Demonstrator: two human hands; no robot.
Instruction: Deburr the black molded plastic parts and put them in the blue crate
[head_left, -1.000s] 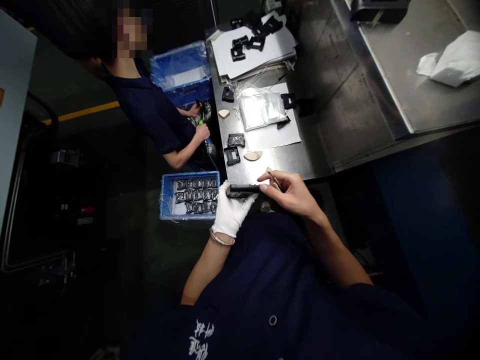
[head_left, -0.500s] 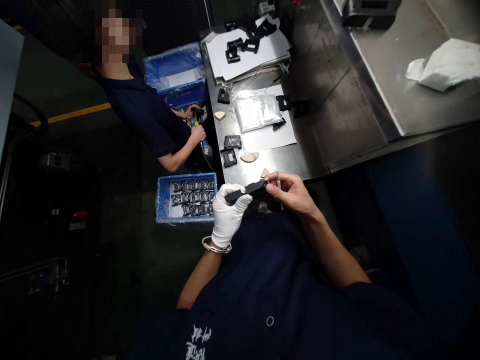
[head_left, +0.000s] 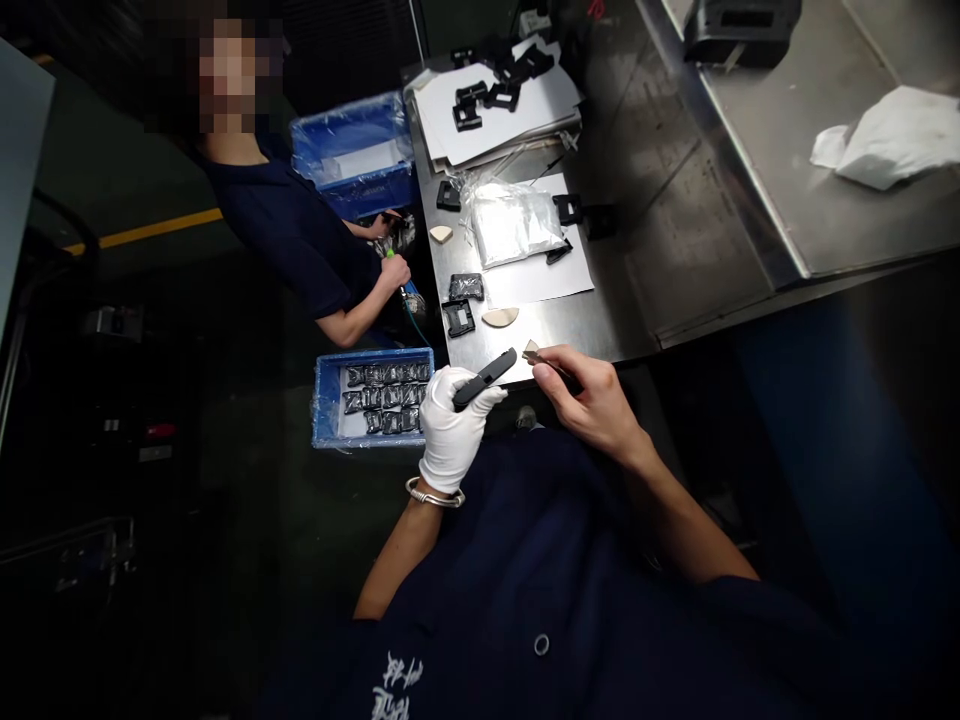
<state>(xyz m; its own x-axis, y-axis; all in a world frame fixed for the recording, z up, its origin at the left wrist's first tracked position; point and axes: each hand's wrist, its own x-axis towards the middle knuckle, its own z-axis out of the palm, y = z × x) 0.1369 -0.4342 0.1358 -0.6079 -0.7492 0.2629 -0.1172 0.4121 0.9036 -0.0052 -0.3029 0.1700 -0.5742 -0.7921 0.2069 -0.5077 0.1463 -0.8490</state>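
Their white-gloved left hand (head_left: pixel 452 430) grips a black plastic part (head_left: pixel 481 380) by the steel surface's (head_left: pixel 570 320) edge, while the bare right hand (head_left: pixel 586 400) pinches a slim tool (head_left: pixel 551 366).

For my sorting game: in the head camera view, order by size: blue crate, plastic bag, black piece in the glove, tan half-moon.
Blue crate
Plastic bag
Unsure: black piece, tan half-moon; the piece looks longer but is nearer the camera.
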